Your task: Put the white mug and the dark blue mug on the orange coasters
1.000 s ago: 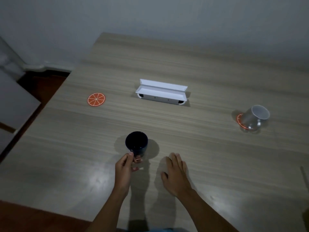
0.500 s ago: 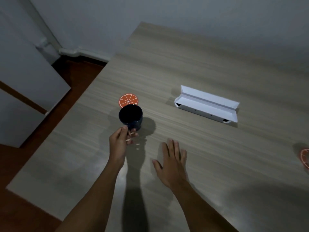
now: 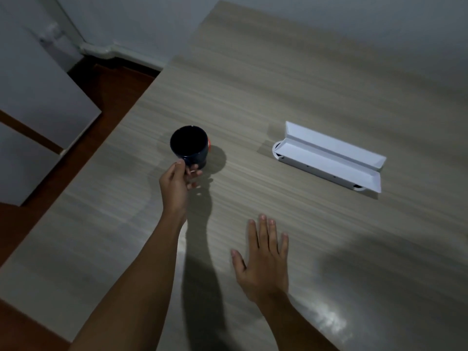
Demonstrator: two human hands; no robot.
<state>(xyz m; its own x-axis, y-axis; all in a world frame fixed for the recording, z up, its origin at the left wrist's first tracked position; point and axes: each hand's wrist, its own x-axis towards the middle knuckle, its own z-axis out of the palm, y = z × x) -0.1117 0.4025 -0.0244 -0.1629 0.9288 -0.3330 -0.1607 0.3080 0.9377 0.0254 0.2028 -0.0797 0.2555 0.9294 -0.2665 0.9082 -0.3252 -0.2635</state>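
- Forward goes the dark blue mug (image 3: 189, 146), now covering nearly all of the orange coaster (image 3: 209, 144) it was short of a moment ago; whether it is resting there or hovering, I cannot tell.
- Left hand (image 3: 177, 183) is pinching the mug's handle, thumb and fingers closed on it.
- Right hand (image 3: 263, 259) is lying flat on the table (image 3: 304, 72), fingers spread, holding nothing.
- White open box (image 3: 329, 158) is sitting well beyond the right fingertips.
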